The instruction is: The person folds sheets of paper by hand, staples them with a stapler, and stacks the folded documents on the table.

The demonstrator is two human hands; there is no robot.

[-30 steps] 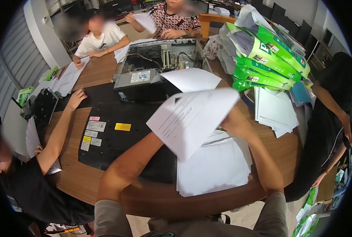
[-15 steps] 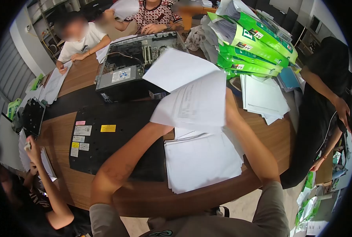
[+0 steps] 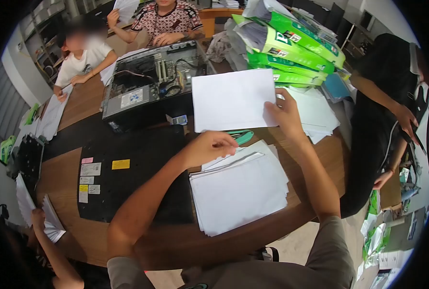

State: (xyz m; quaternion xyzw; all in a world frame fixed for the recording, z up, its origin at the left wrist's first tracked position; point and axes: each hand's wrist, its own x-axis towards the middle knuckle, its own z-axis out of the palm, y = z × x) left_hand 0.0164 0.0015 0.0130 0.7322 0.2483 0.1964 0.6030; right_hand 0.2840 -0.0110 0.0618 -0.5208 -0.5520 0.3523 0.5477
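Observation:
A white sheet or thin fold of paper [image 3: 231,101] is raised above the table, its right edge pinched by my right hand [image 3: 285,113]. My left hand [image 3: 213,148] hovers over the top left of a loose paper stack [image 3: 238,188], fingers curled and partly hidden; whether it holds anything is unclear. Between my hands, just below the raised paper, lies a green tool [image 3: 244,137], perhaps a cutter. An opened black computer case [image 3: 152,84] stands behind my left hand. To the left lies a black panel [image 3: 137,178] with labels.
Green paper packs [image 3: 291,48] are piled at the back right, with more sheets [image 3: 315,113] before them. Two people [image 3: 168,21] [image 3: 82,60] sit across the table. A person in black [image 3: 380,111] stands at right; another person's arm [image 3: 55,255] holds paper at lower left.
The sheet, bent and printed before, is now flat and blank side up in my right hand. My left hand has come off it toward the stack. The view has shifted right.

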